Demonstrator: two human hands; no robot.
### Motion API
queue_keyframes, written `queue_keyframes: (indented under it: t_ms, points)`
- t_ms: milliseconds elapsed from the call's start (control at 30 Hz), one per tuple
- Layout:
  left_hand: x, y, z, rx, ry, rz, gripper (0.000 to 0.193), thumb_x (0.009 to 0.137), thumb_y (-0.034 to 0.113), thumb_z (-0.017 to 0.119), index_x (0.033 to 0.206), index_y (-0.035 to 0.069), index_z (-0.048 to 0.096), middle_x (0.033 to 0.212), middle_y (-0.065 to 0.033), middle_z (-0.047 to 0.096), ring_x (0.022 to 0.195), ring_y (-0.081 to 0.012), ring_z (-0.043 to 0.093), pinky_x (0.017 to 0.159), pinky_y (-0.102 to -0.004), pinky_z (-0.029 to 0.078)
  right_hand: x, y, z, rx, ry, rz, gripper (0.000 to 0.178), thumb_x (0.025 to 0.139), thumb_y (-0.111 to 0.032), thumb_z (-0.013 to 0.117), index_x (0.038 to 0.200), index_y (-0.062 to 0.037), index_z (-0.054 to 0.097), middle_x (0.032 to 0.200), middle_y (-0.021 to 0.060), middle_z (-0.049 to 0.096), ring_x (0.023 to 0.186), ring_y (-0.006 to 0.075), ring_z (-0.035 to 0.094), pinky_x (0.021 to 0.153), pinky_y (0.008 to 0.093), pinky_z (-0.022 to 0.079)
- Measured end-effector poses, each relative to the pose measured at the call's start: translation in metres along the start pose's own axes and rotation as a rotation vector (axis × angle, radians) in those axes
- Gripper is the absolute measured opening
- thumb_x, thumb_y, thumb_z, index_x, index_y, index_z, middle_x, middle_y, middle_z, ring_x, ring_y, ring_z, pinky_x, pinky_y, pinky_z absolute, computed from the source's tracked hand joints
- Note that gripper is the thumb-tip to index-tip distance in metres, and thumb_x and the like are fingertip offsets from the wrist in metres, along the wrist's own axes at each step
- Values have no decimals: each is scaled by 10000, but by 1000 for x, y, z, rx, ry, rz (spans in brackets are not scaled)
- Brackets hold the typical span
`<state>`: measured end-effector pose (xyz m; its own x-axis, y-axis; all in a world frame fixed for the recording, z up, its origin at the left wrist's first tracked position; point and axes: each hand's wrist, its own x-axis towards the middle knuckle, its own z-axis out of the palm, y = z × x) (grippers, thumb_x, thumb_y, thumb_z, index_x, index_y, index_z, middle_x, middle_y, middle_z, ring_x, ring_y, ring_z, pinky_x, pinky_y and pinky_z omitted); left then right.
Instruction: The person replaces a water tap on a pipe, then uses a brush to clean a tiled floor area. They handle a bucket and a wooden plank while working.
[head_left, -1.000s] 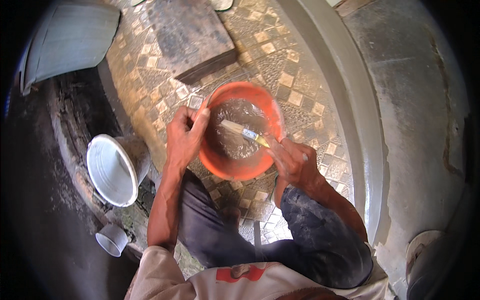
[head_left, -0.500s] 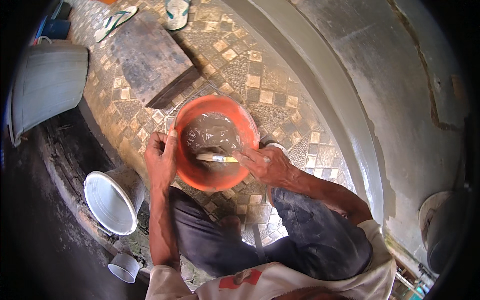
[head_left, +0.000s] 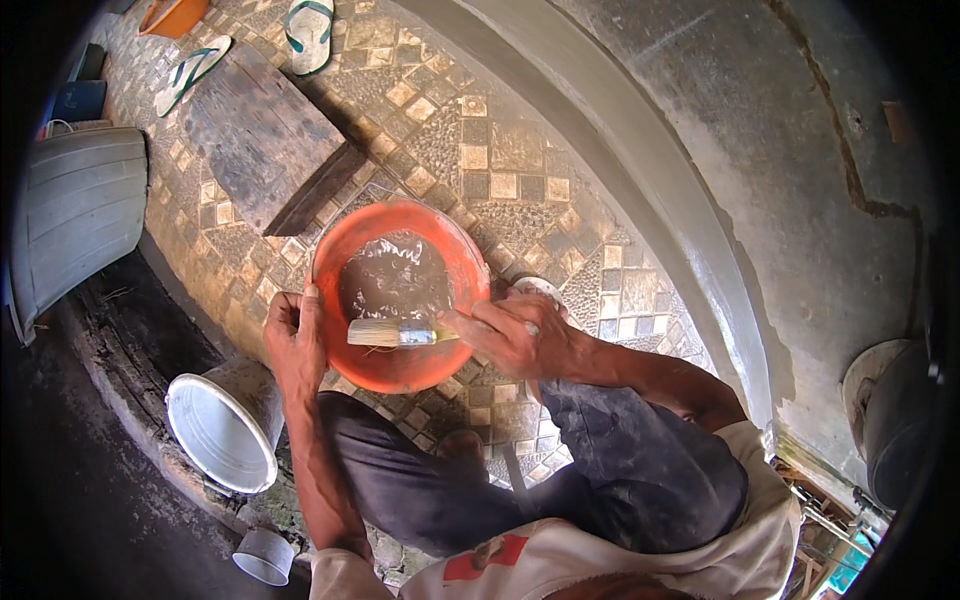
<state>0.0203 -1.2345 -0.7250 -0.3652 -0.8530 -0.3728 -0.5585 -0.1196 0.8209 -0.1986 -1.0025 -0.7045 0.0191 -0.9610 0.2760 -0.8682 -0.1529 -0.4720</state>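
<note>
An orange bucket [head_left: 405,377] with a wire handle holds wet grey slurry [head_left: 395,283]. My left hand [head_left: 296,340] pinches the bucket's left rim, thumb on top and fingers curled. In my right hand [head_left: 525,335] is a flat paintbrush [head_left: 375,333], gripped by its yellow handle. The brush lies level over the near part of the bucket, bristles pointing left and greyed. Its bristles appear raised above the slurry. Part of the handle is hidden by my fingers.
Beyond the bucket a wooden block [head_left: 268,135] rests on the patterned tiles, beside two flip-flops [head_left: 310,35]. White pails [head_left: 222,430] and a small plastic cup [head_left: 264,556] stand at left. A smooth grey curb [head_left: 640,120] curves along the right, below a cement wall [head_left: 770,150].
The paintbrush has come up from the slurry, and its bristles now show fully. The bucket and both hands sit slightly further left in view, along with the surroundings.
</note>
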Motion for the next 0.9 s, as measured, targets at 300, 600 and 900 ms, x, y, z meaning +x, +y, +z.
queue_keyframes:
  t_ms: [300, 600, 900]
  points:
    - [9, -14, -16, 320, 67, 75, 501, 1010, 443, 585, 901, -46, 597, 744, -169, 622, 695, -238, 575, 682, -398, 474, -2, 8, 3, -51, -242, -1, 348, 824, -82, 676, 1163, -10, 650, 1027, 95, 675, 602, 191, 668, 471, 352, 519]
    - [14, -7, -34, 466, 35, -52, 527, 1034, 451, 522, 964, -60, 628, 831, -277, 665, 793, -425, 663, 764, -482, 493, 25, 7, -2, 641, 64, 404, 182, 930, -60, 632, 1107, -20, 633, 943, 117, 685, 757, 144, 704, 577, 280, 546]
    - [78, 38, -28, 646, 274, 488, 554, 932, 248, 711, 1390, 1, 523, 1437, -259, 492, 1285, -425, 522, 1072, -463, 434, 94, 164, 51, 533, 34, 994, 377, 1018, -307, 496, 1153, 43, 536, 848, 177, 649, 708, 248, 635, 648, 420, 492]
